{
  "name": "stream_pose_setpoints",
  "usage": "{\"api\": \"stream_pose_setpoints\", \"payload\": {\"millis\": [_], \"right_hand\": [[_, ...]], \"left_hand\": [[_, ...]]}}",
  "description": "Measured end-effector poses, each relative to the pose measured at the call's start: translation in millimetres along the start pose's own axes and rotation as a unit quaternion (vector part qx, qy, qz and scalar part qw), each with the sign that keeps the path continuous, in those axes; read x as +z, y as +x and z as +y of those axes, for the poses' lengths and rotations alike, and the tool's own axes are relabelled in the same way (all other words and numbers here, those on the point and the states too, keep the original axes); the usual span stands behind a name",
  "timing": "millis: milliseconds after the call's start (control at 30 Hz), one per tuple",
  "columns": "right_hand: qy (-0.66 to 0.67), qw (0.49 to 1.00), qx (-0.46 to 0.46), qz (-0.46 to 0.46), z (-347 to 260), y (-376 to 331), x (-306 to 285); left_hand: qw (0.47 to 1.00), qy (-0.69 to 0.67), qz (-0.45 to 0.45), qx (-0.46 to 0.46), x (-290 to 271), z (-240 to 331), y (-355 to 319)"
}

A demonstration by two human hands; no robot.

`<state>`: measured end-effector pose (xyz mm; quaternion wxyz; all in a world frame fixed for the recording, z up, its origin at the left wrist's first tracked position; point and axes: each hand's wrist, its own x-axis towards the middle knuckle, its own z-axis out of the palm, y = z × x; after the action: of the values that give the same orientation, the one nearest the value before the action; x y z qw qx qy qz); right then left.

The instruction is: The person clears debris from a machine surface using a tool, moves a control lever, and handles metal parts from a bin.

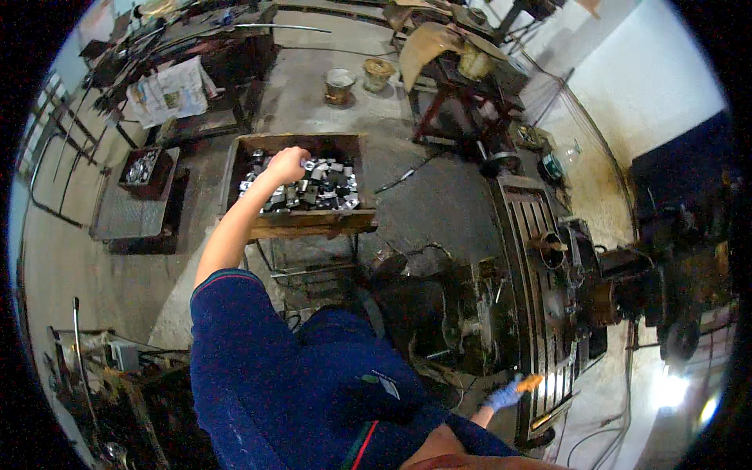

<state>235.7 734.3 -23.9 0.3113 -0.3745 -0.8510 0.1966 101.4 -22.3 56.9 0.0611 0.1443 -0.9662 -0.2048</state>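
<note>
My bare left hand (287, 165) reaches over a wooden box (301, 218) filled with small grey metal parts (333, 184). Its fingers are curled closed, and a shiny small metal part (308, 165) shows at the fingertips. At lower right, my right hand (504, 395) wears a pale blue glove. Its fingers close on an orange piece (530, 383), too small to identify. That hand is beside the long slotted machine table (540, 313), near its front end.
A smaller box of metal parts (146, 169) stands on a low platform at left. Two buckets (340, 86) sit on the floor beyond the box. A cluttered bench (227, 55) stands far left, a dark red stand (450, 98) far right. Machine parts (619, 290) crowd the right side.
</note>
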Motion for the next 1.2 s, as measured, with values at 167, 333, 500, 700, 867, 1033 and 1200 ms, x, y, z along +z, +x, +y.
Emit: {"api": "stream_pose_setpoints", "payload": {"millis": [167, 333, 500, 700, 867, 1033, 1200], "right_hand": [[0.057, 0.998, -0.003, -0.031, -20.1, 37.6, -70.2], [0.125, 0.982, 0.080, -0.120, 1.9, 81.6, -96.1], [0.229, 0.954, -0.112, -0.157, -47.9, 68.1, -98.2], [0.055, 0.961, -0.073, -0.261, -111.0, 46.8, -120.0], [-0.154, 0.945, -0.157, -0.241, -130.3, 47.5, -128.3], [-0.077, 0.957, -0.129, -0.247, -165.5, 40.9, -118.0], [-0.257, 0.913, -0.084, -0.306, -179.4, 50.4, -114.6]], "left_hand": [[0.993, 0.065, -0.083, -0.052, -3.7, -37.8, -40.5], [0.981, 0.128, -0.140, -0.038, 7.9, -26.8, -40.3], [0.969, 0.159, -0.185, -0.033, 1.0, -17.5, -33.6], [0.953, 0.213, -0.217, -0.001, 1.4, -7.7, -35.2], [0.947, 0.195, -0.253, 0.032, 12.5, 9.2, -17.8], [0.957, 0.163, -0.219, 0.095, 28.1, 3.6, 19.1], [0.970, 0.117, -0.200, 0.066, 52.6, -4.3, 60.1]]}}
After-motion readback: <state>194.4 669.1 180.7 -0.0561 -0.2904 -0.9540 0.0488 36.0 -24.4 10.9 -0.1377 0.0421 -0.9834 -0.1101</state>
